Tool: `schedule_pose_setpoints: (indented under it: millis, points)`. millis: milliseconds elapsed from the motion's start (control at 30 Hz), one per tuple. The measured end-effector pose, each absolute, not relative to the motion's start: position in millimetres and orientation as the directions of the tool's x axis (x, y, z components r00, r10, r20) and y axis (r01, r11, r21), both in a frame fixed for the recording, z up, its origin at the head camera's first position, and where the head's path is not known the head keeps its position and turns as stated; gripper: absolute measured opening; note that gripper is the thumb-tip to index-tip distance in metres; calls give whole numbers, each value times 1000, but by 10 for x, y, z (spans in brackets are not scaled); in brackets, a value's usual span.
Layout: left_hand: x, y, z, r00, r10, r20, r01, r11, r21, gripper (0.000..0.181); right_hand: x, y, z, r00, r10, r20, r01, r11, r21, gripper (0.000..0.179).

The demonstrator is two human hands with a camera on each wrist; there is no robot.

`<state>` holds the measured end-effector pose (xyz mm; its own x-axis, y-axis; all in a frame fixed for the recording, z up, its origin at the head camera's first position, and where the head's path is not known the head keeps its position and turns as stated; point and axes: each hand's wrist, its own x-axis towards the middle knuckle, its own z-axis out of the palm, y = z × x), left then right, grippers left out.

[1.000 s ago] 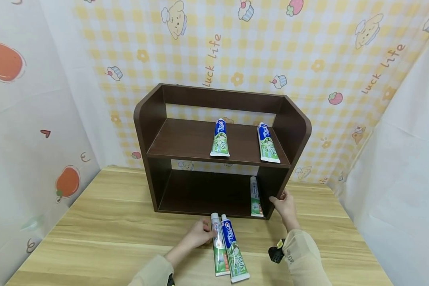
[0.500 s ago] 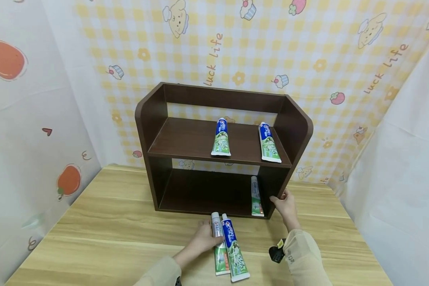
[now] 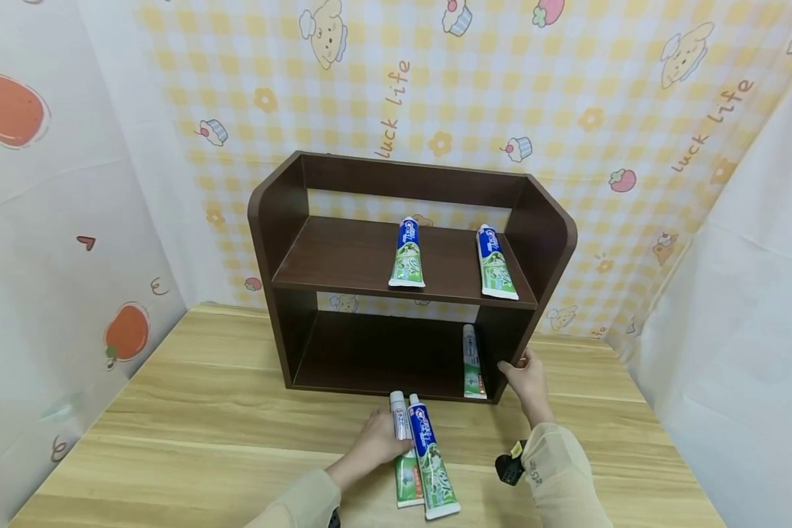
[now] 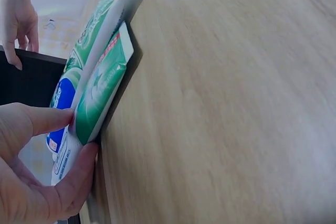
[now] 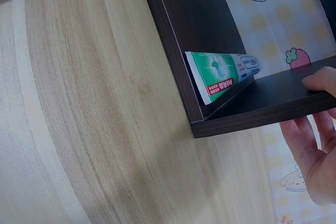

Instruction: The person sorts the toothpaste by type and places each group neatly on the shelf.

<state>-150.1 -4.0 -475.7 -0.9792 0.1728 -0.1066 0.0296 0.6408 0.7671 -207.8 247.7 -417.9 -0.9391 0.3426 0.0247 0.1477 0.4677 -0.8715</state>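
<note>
My left hand (image 3: 375, 441) pinches a white-and-green toothpaste tube (image 3: 408, 480) lying on the table in front of the shelf. In the left wrist view, thumb and fingers sit on either side of that tube (image 4: 102, 95). Against its right side lies a blue-and-green toothpaste tube (image 3: 435, 466). With my right hand (image 3: 529, 386) I grip the right side panel of the dark brown two-tier shelf (image 3: 343, 253); the right wrist view has the thumb inside the panel and fingers outside. Close by, a grey-and-green toothpaste tube (image 5: 220, 74) lies on the lower tier by that panel.
Two blue-and-green toothpaste tubes lie on the upper tier, one near the middle (image 3: 407, 257) and one at the right (image 3: 496, 264). The wooden table (image 3: 191, 411) spreads to both sides. Patterned cloth (image 3: 475, 95) hangs behind the shelf.
My left hand has moved slightly right, from beside the white-and-green tube to over it, and has taken hold of it. The right hand stays on the shelf panel.
</note>
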Motion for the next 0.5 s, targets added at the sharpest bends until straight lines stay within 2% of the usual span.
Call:
schedule_pose_setpoints:
  millis: [300,500]
  points:
    - [-1476,-102,-4707,-964,238,-122,51,612,790,24,-2081,2475,-4185,-934,353,45,136,471,-871,22]
    - [-1467,-144,-4753,-950,264,-166,13,567,824,19,-2079,2469,-4185,-934,357,35,148,472,-869,22]
